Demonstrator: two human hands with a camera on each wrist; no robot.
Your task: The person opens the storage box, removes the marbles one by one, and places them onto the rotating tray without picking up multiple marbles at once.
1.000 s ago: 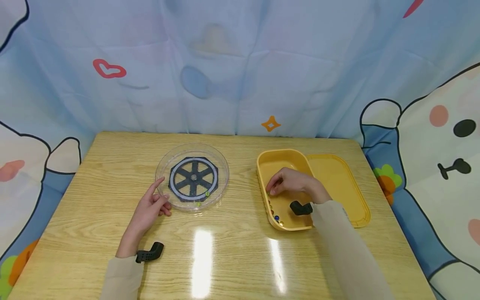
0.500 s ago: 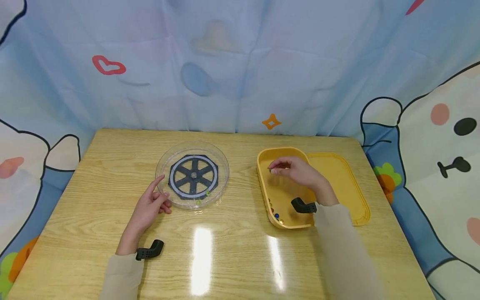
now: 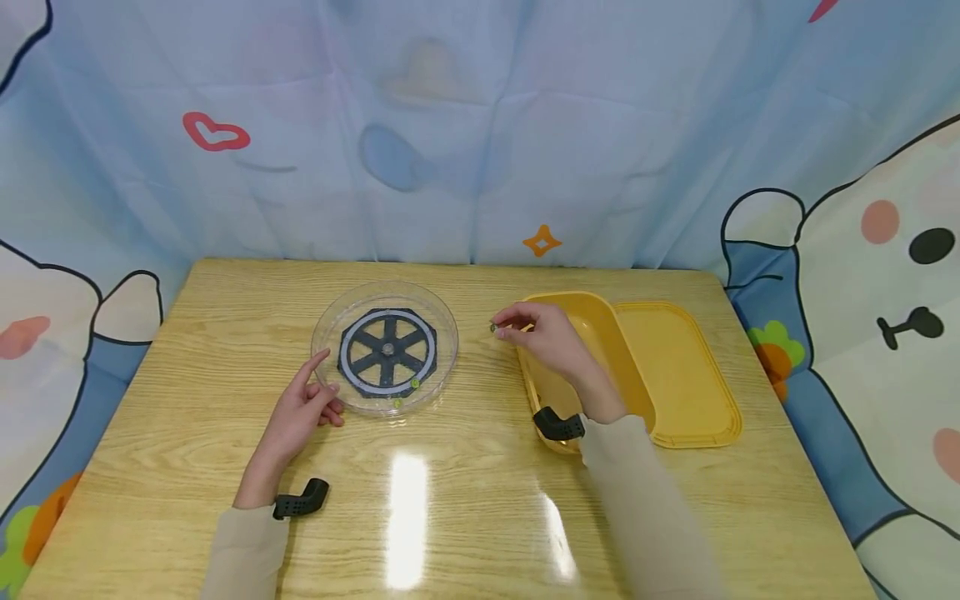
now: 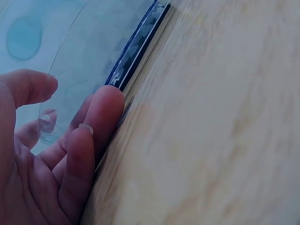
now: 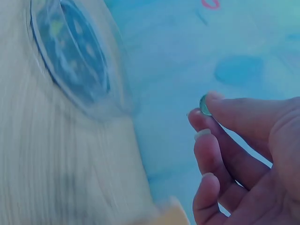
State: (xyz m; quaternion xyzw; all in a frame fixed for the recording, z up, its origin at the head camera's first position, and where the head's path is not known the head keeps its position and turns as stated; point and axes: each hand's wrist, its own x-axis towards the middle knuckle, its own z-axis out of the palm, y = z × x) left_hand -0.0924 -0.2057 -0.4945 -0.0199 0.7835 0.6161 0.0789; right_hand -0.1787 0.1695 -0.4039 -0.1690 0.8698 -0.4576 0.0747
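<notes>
The right hand [image 3: 551,337] has just come out of the yellow box [image 3: 551,387], its grip pinching a greenish marble [image 5: 205,105] at the fingertips. That leaves the marble between containers: the box is behind the grip, the clear dish [image 3: 446,354] ahead, still apart. The left hand [image 3: 296,421], relaxed, stays against the dish's rim.

Downward head view, two wrist close-ups, clear dish [image 3: 447,337] shared
</notes>
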